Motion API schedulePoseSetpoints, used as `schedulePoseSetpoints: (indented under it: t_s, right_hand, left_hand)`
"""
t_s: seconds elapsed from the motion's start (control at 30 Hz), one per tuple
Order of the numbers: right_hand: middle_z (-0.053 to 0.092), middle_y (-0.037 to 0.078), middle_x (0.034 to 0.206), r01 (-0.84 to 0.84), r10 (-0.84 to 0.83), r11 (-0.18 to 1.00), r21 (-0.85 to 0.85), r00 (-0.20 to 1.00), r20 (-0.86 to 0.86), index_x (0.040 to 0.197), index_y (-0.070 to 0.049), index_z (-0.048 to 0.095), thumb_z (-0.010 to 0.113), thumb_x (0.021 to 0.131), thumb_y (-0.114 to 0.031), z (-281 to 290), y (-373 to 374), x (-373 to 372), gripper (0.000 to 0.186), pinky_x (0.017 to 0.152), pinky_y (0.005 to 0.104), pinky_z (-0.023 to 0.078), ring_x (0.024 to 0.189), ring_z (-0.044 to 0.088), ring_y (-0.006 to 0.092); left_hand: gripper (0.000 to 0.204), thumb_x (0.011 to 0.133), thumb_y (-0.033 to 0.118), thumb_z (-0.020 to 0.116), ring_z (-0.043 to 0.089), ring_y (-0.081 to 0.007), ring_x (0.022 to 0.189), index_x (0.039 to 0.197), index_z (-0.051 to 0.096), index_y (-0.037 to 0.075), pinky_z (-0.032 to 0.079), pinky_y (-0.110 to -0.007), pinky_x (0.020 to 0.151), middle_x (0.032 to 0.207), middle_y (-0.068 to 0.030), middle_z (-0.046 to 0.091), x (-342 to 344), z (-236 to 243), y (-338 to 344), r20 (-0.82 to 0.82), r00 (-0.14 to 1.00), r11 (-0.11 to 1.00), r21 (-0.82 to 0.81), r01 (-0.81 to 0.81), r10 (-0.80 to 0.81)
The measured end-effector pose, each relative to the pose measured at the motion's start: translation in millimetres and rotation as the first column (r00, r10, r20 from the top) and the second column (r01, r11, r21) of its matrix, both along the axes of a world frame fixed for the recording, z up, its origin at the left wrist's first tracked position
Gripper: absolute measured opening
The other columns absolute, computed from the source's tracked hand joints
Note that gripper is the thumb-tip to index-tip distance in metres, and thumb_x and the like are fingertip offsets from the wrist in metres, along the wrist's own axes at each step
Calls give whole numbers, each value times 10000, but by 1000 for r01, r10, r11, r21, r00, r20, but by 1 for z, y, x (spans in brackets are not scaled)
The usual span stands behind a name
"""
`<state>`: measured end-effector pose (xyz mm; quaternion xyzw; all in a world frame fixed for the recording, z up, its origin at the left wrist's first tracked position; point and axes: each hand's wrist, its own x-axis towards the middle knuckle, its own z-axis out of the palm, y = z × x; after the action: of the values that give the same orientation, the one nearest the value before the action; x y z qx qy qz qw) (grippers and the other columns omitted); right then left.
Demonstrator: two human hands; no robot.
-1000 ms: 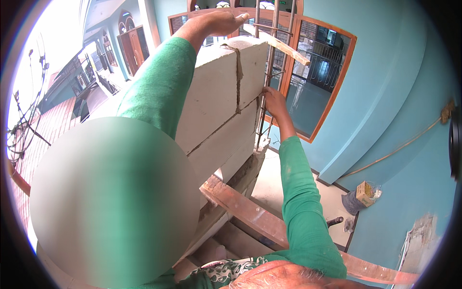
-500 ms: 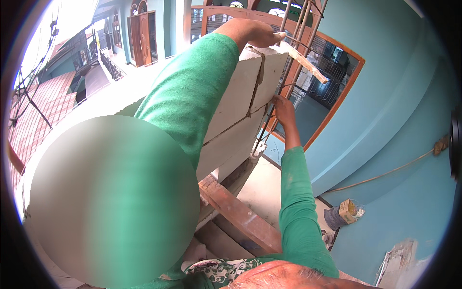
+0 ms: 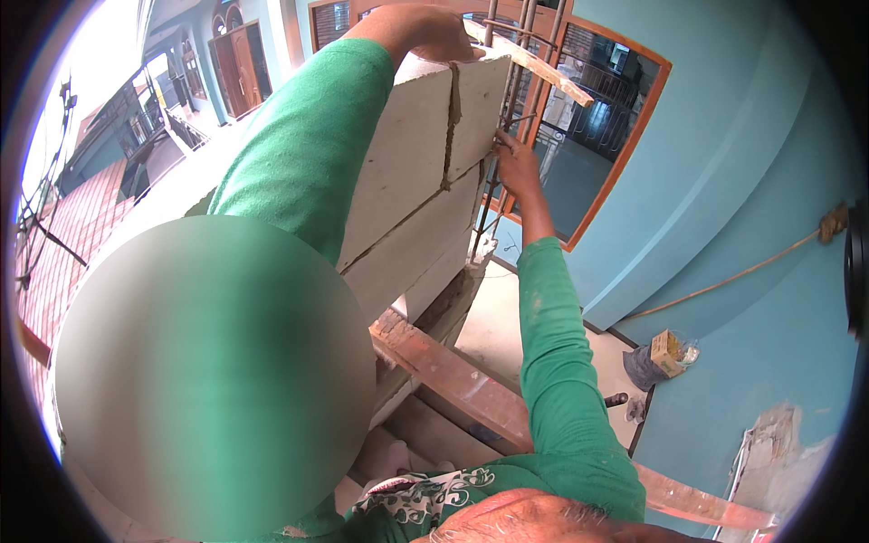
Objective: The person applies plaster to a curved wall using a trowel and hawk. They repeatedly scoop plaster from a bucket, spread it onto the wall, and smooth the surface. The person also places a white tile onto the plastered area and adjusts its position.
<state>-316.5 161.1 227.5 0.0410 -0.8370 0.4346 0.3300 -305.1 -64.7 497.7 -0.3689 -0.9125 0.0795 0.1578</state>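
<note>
Turquoise walls surround a white block wall (image 3: 407, 199); left hand (image 3: 425, 32) lies flat atop it, right hand (image 3: 518, 167) pinches rebar (image 3: 496, 118) beside its end

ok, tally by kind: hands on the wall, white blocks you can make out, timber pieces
Hands: 2, the left hand on top of the upper block, the right hand at the steel bars by the wall's end
White blocks: 4 at least, top right block, top left block, two courses below
Timber pieces: 2, wooden plank below, wood strip on top
Total: 8
</note>
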Motion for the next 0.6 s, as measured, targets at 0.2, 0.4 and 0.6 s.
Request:
schedulePoseSetpoints:
  t_s: [0.2, 0.4, 0.6]
  right_hand:
    - [728, 296, 1065, 75, -76, 996, 41, 997, 13, 1337, -124, 712, 526, 933, -194, 7, -13, 14, 451, 948, 477, 541, 1027, 716, 448]
    - [717, 299, 990, 112, -114, 992, 59, 993, 19, 1321, -178, 729, 503, 917, -184, 3, -3, 17, 462, 914, 530, 545, 985, 700, 473]
    - [727, 282, 1056, 79, -80, 996, 44, 996, 44, 1334, -174, 719, 504, 928, -204, 8, -15, 16, 461, 934, 544, 539, 1015, 690, 483]
  left_hand:
    - [638, 1080, 590, 394, 610, -380, 1296, 1340, 705, 97, 485, -508, 1081, 1403, -174, 657, -11, -13, 2, -19, 984, 984, 29, -175, 176]
    - [623, 1090, 601, 343, 647, -344, 1242, 1320, 721, 162, 557, -467, 1016, 1304, -171, 702, 6, -6, 12, 69, 976, 978, -14, -206, 207]
    - [401, 1124, 305, 406, 742, -281, 913, 1490, 568, 282, 620, -387, 785, 1230, -107, 726, -44, -3, -19, -84, 988, 970, -219, 108, -129]
